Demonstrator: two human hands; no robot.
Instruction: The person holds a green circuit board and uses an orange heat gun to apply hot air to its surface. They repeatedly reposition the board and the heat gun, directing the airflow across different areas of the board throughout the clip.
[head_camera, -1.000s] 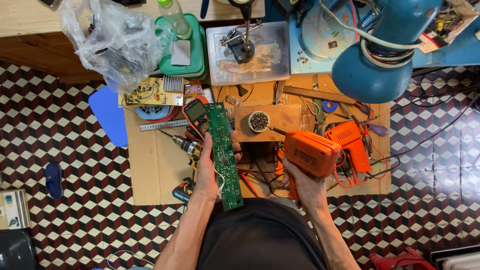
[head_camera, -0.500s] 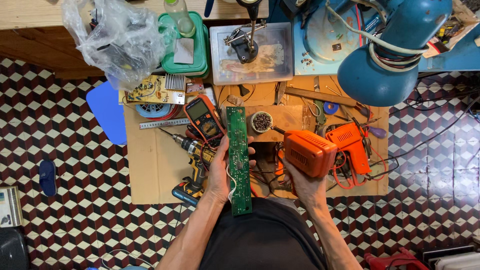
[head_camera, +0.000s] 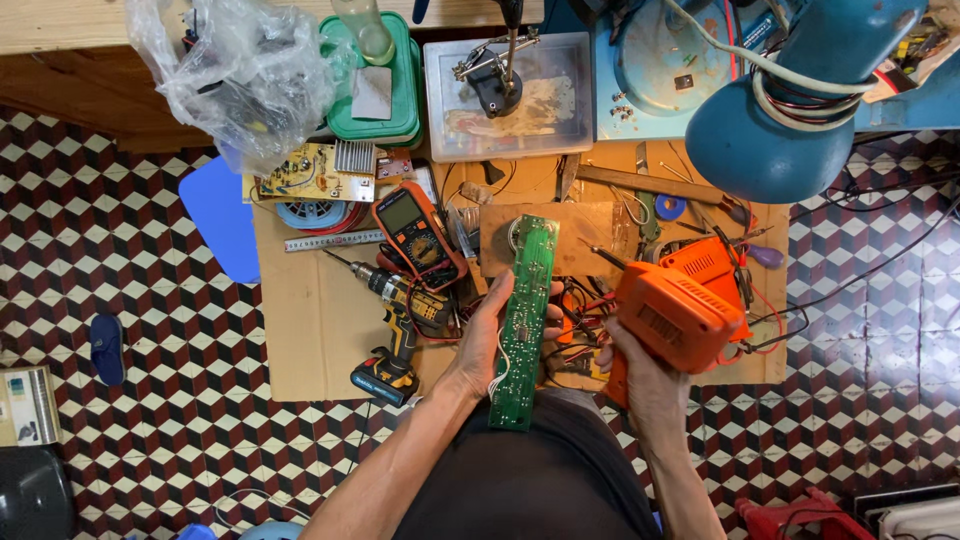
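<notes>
Long green printed circuit board (head_camera: 525, 320); boxy orange plastic power tool (head_camera: 676, 316); orange-and-black handheld multimeter (head_camera: 420, 237). Blue metal lamp shade (head_camera: 790, 130), green lidded plastic container (head_camera: 382, 95). Tiled floor (head_camera: 120, 240): red, black and white cube pattern.

Long green circuit board (head_camera: 524, 320), lengthwise in my left fingers (head_camera: 497, 322); boxy orange soldering gun (head_camera: 672, 318), gripped in my right.

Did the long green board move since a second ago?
Yes. The green circuit board in the left hand swung from slanted to nearly straight, its top end moving right, away from the orange multimeter.
</notes>
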